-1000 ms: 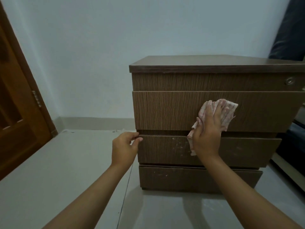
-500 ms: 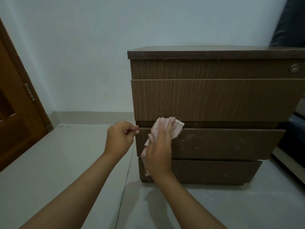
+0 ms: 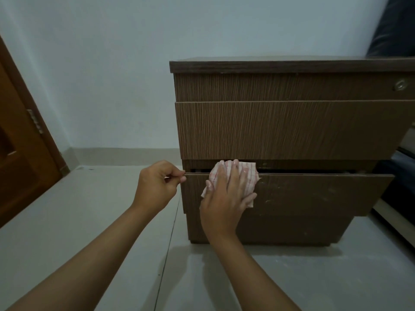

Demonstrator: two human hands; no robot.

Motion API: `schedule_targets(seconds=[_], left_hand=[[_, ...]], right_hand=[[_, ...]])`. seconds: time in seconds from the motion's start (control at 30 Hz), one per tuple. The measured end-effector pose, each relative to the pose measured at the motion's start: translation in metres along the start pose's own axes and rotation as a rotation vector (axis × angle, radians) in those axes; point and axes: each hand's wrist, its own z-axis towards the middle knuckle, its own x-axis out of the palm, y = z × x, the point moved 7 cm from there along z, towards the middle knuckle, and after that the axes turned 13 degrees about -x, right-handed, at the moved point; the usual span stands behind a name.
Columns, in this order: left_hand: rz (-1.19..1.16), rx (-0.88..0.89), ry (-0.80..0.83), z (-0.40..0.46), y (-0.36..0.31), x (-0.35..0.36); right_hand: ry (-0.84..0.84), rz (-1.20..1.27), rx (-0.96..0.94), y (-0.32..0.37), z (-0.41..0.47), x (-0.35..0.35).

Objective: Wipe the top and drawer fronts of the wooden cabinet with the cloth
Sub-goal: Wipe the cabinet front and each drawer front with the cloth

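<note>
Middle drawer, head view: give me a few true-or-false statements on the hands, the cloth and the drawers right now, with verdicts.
1. The right hand presses the cloth flat against the middle drawer. True.
2. The left hand lies flat on the cabinet top. False: it pinches the middle drawer's upper left corner.
3. The middle drawer stands out further than the top drawer. True.
4. The cloth is plain dark blue. False: it is pale with a pink check.
5. A lock sits on the bottom drawer. False: it sits on the strip above the top drawer.
</note>
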Motion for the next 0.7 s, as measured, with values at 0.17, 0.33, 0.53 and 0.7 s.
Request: schedule_targets(seconds=[0.17,0.33,0.53,0.7], left_hand=[[-0.005,0.000,0.007,0.000,-0.002,0.000],[-0.011,-0.013,0.013,0.000,0.000,0.000],[-0.013,-0.007,0.016,0.001,-0.001,-0.001],[-0.006,-0.004,0.008,0.001,-0.002,-0.001]], right_hand=[[-0.029,0.005,0.026,-0.032,0.002,-0.015],[-0.060,-0.012,0.044,-0.066,0.006,-0.033],[-0.077,-0.037,0.067,-0.101,0.010,-0.050],[-0.113,-0.045,0.075,-0.126,0.013,-0.065]])
